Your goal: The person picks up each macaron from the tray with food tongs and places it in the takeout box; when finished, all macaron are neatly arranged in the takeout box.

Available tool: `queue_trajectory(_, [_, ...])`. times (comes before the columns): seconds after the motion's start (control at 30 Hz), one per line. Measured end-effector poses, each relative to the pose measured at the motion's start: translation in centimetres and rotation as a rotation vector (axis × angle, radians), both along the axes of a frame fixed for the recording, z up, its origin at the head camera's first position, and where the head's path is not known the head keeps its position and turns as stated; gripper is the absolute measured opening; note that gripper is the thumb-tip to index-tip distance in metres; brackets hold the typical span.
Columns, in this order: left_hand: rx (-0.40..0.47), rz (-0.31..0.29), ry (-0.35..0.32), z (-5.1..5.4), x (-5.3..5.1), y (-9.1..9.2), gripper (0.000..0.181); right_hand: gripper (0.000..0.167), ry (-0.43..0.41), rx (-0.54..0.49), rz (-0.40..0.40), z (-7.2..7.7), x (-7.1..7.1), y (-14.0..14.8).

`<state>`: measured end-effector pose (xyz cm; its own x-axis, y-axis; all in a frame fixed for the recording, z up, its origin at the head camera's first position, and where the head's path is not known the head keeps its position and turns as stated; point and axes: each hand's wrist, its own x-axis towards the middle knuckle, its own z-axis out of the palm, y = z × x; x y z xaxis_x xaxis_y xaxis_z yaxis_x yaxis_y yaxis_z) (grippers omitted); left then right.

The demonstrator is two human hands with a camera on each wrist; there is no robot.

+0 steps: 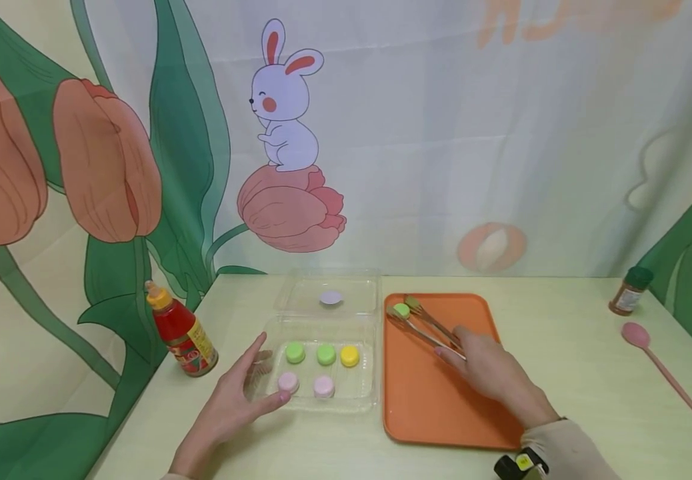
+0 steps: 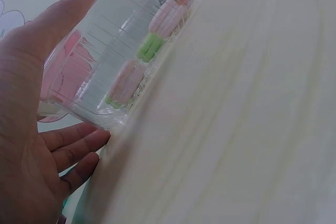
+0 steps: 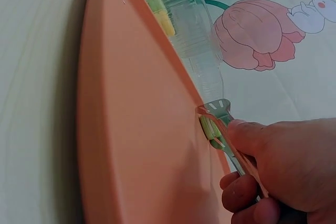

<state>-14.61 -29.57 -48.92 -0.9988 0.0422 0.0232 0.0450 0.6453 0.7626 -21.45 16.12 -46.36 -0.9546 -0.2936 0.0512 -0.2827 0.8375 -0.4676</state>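
My left hand (image 1: 226,403) is at the near left corner of a clear plastic container (image 1: 346,405), fingers spread. In the left wrist view, this hand (image 2: 23,124) has its thumb by the container's upper edge and fingertips at its lower corner. Green, yellow (image 1: 350,356) and pale pink macarons (image 1: 324,387) lie inside. My right hand (image 1: 493,373) grips metal tongs (image 1: 436,325), whose ends lie either side of a green macaron (image 1: 402,311) at the far left corner of the orange tray (image 1: 436,413). The right wrist view shows the macaron (image 3: 210,128) between the tong ends.
The container's raised or laid-back lid (image 1: 298,298) has a pale purple oval on it. A red bottle with a yellow cap (image 1: 187,337) stands at the left. At the right are a small green-capped jar (image 1: 629,295) and a pink spoon (image 1: 670,377). A printed curtain hangs behind.
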Motion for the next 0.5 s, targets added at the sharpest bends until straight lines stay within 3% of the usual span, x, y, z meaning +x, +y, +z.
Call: queue_trajectory(0.5, [0.006,-0.005,0.004,0.03,-0.01,0.08,0.117,0.037,0.006,0.001,-0.016,0.03,0.25,-0.17])
